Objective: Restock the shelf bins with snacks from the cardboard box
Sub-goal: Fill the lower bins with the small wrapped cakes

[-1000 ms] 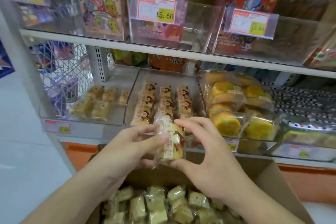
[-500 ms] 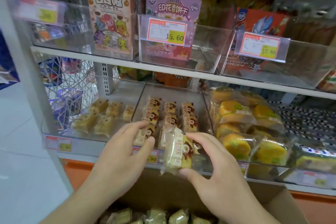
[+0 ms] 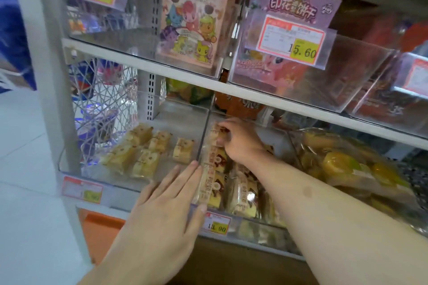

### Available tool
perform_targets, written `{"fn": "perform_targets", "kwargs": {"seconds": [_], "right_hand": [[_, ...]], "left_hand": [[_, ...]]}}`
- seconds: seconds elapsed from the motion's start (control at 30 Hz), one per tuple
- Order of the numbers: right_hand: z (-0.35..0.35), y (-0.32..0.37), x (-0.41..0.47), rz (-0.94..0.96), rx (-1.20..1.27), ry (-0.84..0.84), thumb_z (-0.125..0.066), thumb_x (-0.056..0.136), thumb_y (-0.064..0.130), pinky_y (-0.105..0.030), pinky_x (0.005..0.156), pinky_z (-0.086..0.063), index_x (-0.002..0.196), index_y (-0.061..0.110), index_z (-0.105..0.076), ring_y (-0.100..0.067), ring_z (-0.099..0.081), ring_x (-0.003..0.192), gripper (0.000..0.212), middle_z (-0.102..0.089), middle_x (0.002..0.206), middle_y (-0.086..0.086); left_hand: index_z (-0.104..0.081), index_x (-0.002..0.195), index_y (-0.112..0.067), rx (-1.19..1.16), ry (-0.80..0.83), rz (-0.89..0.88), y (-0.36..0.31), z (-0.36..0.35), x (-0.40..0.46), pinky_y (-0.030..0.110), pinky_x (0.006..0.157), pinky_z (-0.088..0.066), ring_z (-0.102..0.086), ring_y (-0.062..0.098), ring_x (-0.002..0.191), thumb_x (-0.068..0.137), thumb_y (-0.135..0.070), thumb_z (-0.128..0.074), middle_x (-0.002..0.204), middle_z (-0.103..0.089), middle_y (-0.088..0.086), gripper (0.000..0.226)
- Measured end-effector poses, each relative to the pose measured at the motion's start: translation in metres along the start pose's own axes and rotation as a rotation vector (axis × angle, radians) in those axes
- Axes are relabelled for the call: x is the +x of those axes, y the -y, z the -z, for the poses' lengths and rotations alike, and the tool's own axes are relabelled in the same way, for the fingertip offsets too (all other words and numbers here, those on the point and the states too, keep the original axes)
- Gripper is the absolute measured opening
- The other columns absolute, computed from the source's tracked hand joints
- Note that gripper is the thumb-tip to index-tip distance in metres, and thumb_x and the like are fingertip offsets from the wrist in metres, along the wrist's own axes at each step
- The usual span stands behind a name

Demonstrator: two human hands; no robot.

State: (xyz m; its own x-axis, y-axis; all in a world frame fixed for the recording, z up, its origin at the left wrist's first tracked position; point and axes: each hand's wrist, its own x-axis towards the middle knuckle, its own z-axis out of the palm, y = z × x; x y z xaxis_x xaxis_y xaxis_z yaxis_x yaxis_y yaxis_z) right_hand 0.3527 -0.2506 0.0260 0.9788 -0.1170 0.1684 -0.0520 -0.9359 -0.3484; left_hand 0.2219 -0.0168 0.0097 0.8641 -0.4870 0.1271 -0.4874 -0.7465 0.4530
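Both hands are at the middle bin [image 3: 281,139] on the lower shelf. Right hand [image 3: 240,140] has its grip pinched on a snack pack [image 3: 216,133] at the bin's back left corner, long axis running front to back. Left hand [image 3: 166,206] lies flat, fingers straight, against the bin's front left corner.

The middle clear bin [image 3: 273,136] on the lower shelf holds rows of wrapped cake snacks [image 3: 214,183] in clear film with red-and-white labels, packed along its left wall. One wrapped cake [image 3: 217,133] sits at the back of that row. The neighbouring left bin [image 3: 185,109] holds a few paler wrapped cakes [image 3: 143,152], loosely scattered.
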Motion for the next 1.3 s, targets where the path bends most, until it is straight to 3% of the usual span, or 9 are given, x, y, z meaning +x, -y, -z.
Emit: {"fn": "perform_targets", "kwargs": {"seconds": [0.13, 0.27, 0.37, 0.47, 0.57, 0.7, 0.93, 1.1, 1.3], "right_hand": [[-0.007, -0.001, -0.001, 0.002, -0.113, 0.035, -0.058, 0.105, 0.04, -0.052, 0.126, -0.025, 0.157, 0.042, -0.041, -0.028, -0.022, 0.156, 0.055, -0.033, 0.167, 0.012], [0.011, 0.0, -0.032, -0.032, 0.014, 0.049, -0.053, 0.106, 0.052, -0.055, 0.131, -0.015, 0.162, 0.05, -0.027, -0.022, -0.006, 0.162, 0.062, -0.017, 0.174, 0.017], [0.03, 0.005, -0.077, -0.012, 0.087, 0.034, -0.052, 0.107, 0.05, -0.05, 0.131, -0.018, 0.16, 0.051, -0.031, -0.017, -0.012, 0.161, 0.057, -0.021, 0.172, 0.021], [0.047, 0.01, -0.14, 0.088, 0.119, -0.028, -0.054, 0.108, 0.04, -0.032, 0.126, -0.021, 0.157, 0.04, -0.045, -0.011, -0.027, 0.155, 0.05, -0.037, 0.166, 0.013], [0.047, 0.009, -0.214, 0.13, 0.191, -0.081, -0.056, 0.108, 0.032, -0.026, 0.112, -0.041, 0.148, 0.029, -0.058, -0.004, -0.05, 0.132, 0.04, -0.055, 0.143, 0.012], [0.017, -0.017, -0.293, 0.069, 0.238, 0.034, -0.062, 0.104, 0.03, -0.023, 0.096, -0.047, 0.141, 0.027, -0.06, -0.001, -0.057, 0.11, 0.037, -0.054, 0.126, 0.016], [-0.071, -0.1, -0.358, -0.215, 0.136, 0.377, -0.061, 0.104, 0.033, -0.027, 0.099, -0.049, 0.149, 0.028, -0.051, -0.006, -0.057, 0.111, 0.046, -0.05, 0.144, 0.01], [-0.142, -0.142, -0.35, -0.202, 0.077, 0.504, -0.065, 0.101, 0.03, -0.035, 0.12, -0.039, 0.161, 0.023, -0.038, -0.019, -0.042, 0.146, 0.066, -0.037, 0.164, 0.007], [-0.224, -0.176, -0.322, -0.208, 0.024, 0.549, -0.066, 0.098, 0.038, -0.042, 0.128, -0.027, 0.165, 0.034, -0.027, -0.025, -0.021, 0.156, 0.077, -0.026, 0.171, 0.008]], "left_hand": [[0.034, 0.144, -0.061, -0.009, 0.002, -0.016, 0.006, -0.001, -0.002, 0.026, 0.124, 0.007, 0.024, -0.009, 0.151, 0.106, -0.065, -0.016, 0.152, 0.032, -0.045, 0.062], [0.02, 0.161, -0.049, -0.018, 0.016, -0.006, 0.006, 0.001, -0.002, 0.027, 0.124, 0.006, 0.021, -0.007, 0.154, 0.107, -0.063, -0.021, 0.165, 0.024, -0.035, 0.069], [0.011, 0.165, -0.041, -0.018, 0.008, -0.02, -0.003, 0.002, -0.009, 0.03, 0.127, 0.003, 0.017, -0.005, 0.156, 0.108, -0.06, -0.026, 0.17, 0.013, -0.029, 0.071], [-0.006, 0.168, -0.037, -0.032, -0.009, -0.075, -0.012, 0.004, -0.02, 0.037, 0.132, -0.007, 0.003, 0.0, 0.159, 0.108, -0.057, -0.035, 0.173, -0.005, -0.023, 0.07], [-0.03, 0.164, -0.032, -0.091, -0.01, -0.104, -0.023, -0.006, -0.041, 0.04, 0.127, -0.026, -0.026, 0.008, 0.156, 0.106, -0.051, -0.047, 0.168, -0.033, -0.014, 0.063], [-0.051, 0.151, -0.027, -0.145, 0.045, -0.106, -0.034, -0.045, -0.069, 0.031, 0.115, -0.04, -0.05, 0.012, 0.139, 0.104, -0.047, -0.054, 0.15, -0.057, -0.007, 0.051], [-0.05, 0.151, -0.027, 0.022, 0.46, -0.004, 0.013, -0.156, -0.109, 0.036, 0.113, -0.046, -0.056, 0.012, 0.132, 0.103, -0.05, -0.055, 0.152, -0.054, -0.009, 0.053], [-0.042, 0.159, -0.025, 0.041, 0.542, 0.039, 0.041, -0.217, -0.092, 0.029, 0.12, -0.033, -0.043, 0.013, 0.147, 0.104, -0.044, -0.059, 0.161, -0.045, -0.008, 0.061], [-0.03, 0.164, -0.025, 0.02, 0.613, 0.087, 0.06, -0.304, -0.056, 0.038, 0.129, -0.026, -0.027, 0.019, 0.158, 0.102, -0.045, -0.063, 0.17, -0.033, -0.002, 0.073]]}}
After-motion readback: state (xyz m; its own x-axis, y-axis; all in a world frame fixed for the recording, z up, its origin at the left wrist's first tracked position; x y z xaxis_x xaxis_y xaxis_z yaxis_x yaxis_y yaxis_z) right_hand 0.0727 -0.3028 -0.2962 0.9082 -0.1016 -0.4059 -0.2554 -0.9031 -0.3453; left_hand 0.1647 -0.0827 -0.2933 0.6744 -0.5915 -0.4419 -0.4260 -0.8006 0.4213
